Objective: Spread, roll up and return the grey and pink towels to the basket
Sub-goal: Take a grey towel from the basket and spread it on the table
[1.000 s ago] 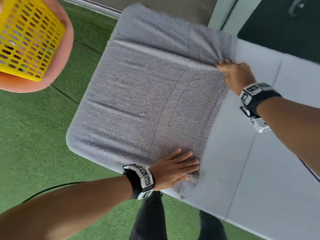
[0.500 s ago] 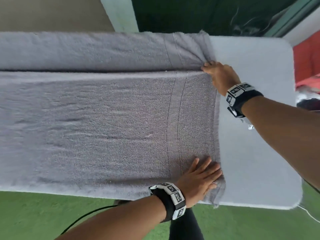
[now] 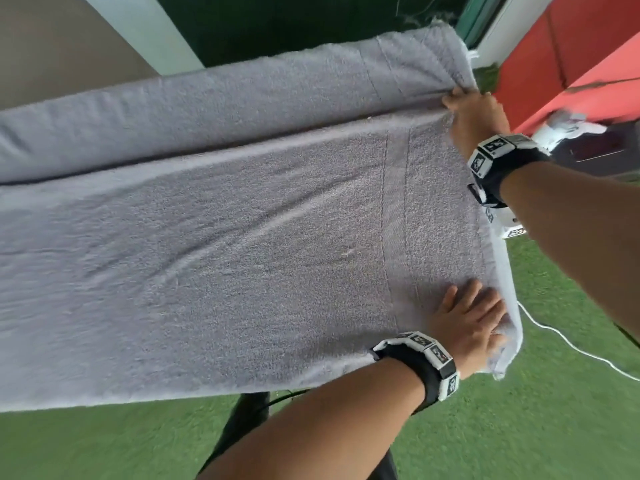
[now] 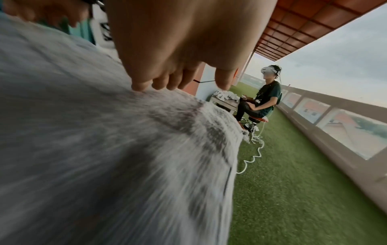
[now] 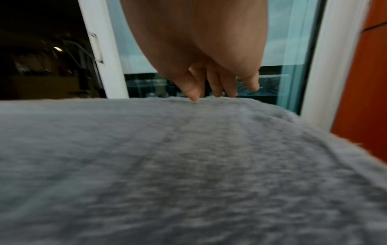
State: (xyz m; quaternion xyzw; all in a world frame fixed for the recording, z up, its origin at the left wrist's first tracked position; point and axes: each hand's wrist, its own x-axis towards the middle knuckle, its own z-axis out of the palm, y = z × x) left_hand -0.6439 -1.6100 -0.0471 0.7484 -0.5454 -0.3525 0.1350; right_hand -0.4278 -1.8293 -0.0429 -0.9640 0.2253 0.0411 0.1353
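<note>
Grey towel (image 3: 242, 244) spread flat across frame centre. Left hand (image 3: 467, 327), lower right, pressing flat, fingers straight, gripping nothing. Right hand (image 3: 478, 116), upper right, fingers curled, pinching towel's fold.

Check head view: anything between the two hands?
Only grey towel. The stretch from the left hand at the near corner to the right hand at the far fold is bare terry with two woven stripes; nothing lies on it.
</note>
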